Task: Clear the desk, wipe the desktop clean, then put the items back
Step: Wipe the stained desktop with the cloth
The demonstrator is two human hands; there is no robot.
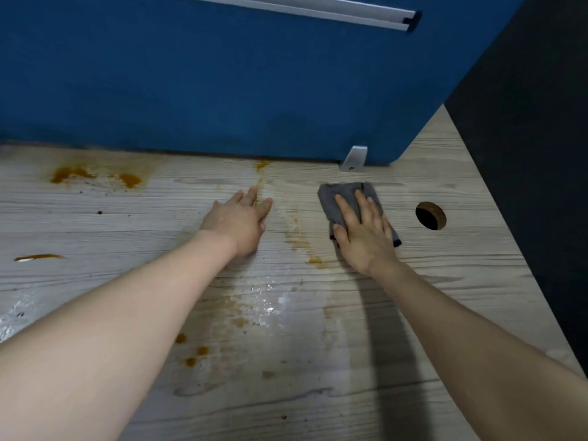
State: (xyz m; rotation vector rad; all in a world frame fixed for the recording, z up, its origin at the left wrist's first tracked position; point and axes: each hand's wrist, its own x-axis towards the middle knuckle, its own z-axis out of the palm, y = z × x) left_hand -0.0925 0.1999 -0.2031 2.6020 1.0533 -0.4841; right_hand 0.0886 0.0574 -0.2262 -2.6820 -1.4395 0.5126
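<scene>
1. Desktop (pixel 318 377) wiping is the step I judge to be in hand: no items show on the pale wood surface, so clearing looks done and putting things back has not begun.
2. My right hand (pixel 362 230) lies flat on the folded grey cloth (pixel 343 194), fingers straight and spread, pressing it down rather than gripping it. The cloth sits toward the back right of the desk, just in front of the blue partition (pixel 222 90) and its metal bracket (pixel 353 158).
3. My left hand (pixel 238 221) rests palm down on the bare wood, fingers relaxed and holding nothing, its fingertips at a thin orange streak (pixel 261 173).
4. Orange-brown stains (pixel 68 174) remain at the back left, with a smear (pixel 38 257) at the left edge and drips (pixel 191 361) nearer me; a shiny patch (pixel 267 300) in the middle may be moisture or glare, I cannot tell which.
5. Next, I think the cloth needs to be drawn leftward with steady pressure across the streak between my hands, then on to the back-left stains.
6. No containers are visible; the only opening is the round cable hole (pixel 431 215) right of the cloth, and its inside is dark.
</scene>
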